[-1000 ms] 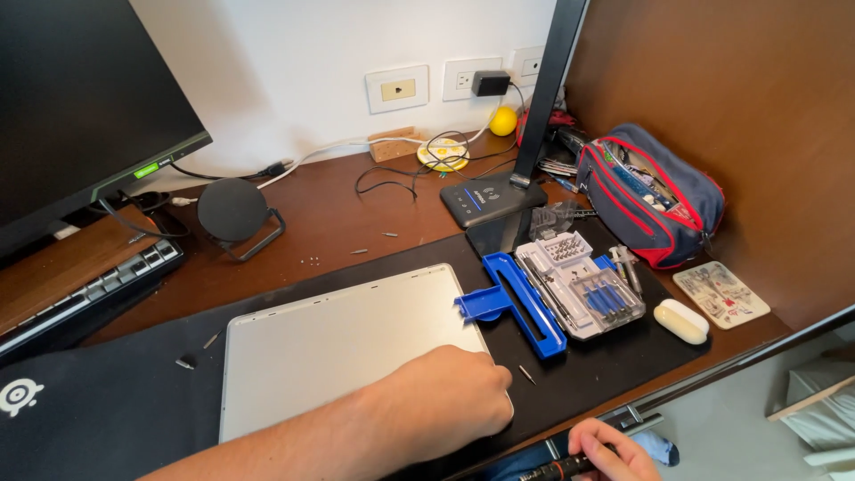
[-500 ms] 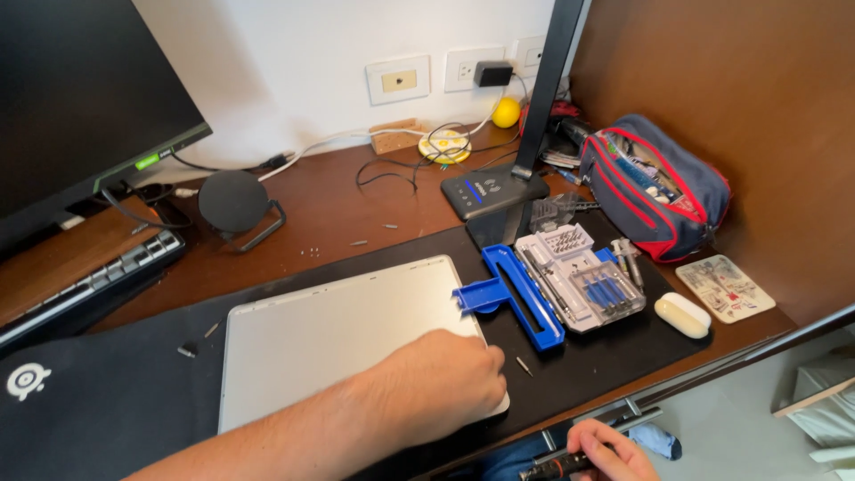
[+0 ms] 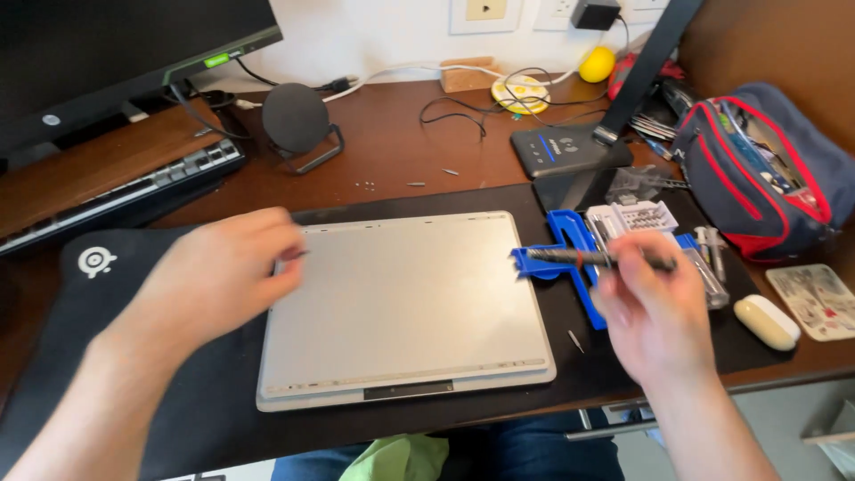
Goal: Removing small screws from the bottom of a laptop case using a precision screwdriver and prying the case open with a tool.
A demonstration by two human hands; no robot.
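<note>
Far left edge of desk [image 3: 401,142]: dark monitor [image 3: 107,53] over black keyboard [image 3: 116,191] on a wooden riser. Black desk mat [image 3: 107,356] along front edge, white round logo at its left end.

Left hand [image 3: 209,281] at left edge of silver laptop [image 3: 405,307], fingers curled together, tips touching the laptop's back-left corner; motion-blurred, exact pinch not readable. Laptop lying closed and flat, underside up, centred on the mat near desk front edge.

Behind laptop, toward back edge: round black speaker [image 3: 297,120] on wire stand, few loose screws [image 3: 414,183] on bare wood, tangled black cable [image 3: 463,111], yellow round object [image 3: 596,64], black lamp base [image 3: 565,147].

Right of laptop on mat: blue tool tray [image 3: 570,254] with clear bit case [image 3: 637,218]. 1 loose bit [image 3: 576,340] on mat just off laptop's right edge.

Right hand [image 3: 655,307] over the tray, thumb and fingers pinching black screwdriver [image 3: 592,258], held level, tip pointing left toward laptop.

Right edge of desk: white oval case [image 3: 766,321], flat card [image 3: 819,298], open red-and-navy zip pouch [image 3: 766,174] toward back-right corner.
</note>
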